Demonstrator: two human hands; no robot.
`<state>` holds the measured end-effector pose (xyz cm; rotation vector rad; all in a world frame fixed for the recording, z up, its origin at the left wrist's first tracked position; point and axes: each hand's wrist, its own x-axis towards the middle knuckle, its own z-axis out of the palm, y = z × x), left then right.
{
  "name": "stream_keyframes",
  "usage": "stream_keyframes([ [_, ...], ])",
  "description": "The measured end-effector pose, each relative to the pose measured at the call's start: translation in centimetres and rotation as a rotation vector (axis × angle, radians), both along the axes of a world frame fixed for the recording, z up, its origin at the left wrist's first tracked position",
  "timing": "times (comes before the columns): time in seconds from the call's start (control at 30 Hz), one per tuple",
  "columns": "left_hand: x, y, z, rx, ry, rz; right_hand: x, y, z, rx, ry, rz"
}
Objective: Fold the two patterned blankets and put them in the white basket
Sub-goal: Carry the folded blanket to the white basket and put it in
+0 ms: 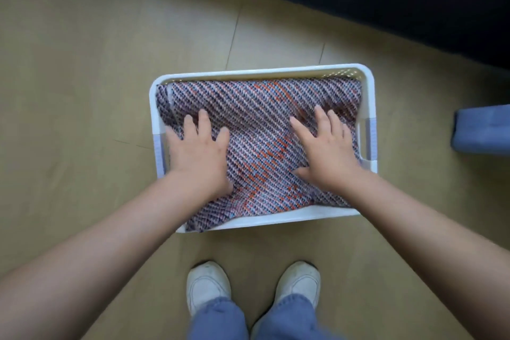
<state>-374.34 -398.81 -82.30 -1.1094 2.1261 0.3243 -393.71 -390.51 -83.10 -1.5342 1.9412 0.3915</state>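
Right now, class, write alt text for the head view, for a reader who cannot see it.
Seen from above, a person's left hand and right hand press flat, fingers spread, on a patterned blanket filling a white basket on a tan floor. One blanket corner drapes over the near rim; the person's white shoes show below.

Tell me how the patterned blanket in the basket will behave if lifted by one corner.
Probably floppy: the patterned blanket wrinkles around the left hand and right hand pressing it, and a corner droops over the near rim of the white basket. Lifted by one corner, it would likely sag and unfold. Its coarse weave suggests little slipping.
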Motion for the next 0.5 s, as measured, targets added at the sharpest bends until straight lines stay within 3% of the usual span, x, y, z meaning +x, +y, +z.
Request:
stream_keyframes([
  [0.07,-0.5,-0.8,0.7,-0.076,0.218,-0.094,1.1,-0.6,0.9,-0.122,-0.045,0.056],
  [0.13,-1.1,-1.8,0.0,0.038,0.306,-0.165,1.8,-1.5,0.2,-0.069,-0.024,0.179],
  [0.27,-1.3,-2.1,-4.4,0.145,0.147,-0.167,1.9,-2.3,-3.8,0.119,0.102,0.255],
  [0.5,-2.9,-1.2,-10.6,0.104,0.067,-0.122,2.1,-2.3,-10.0,0.156,0.113,0.148],
])
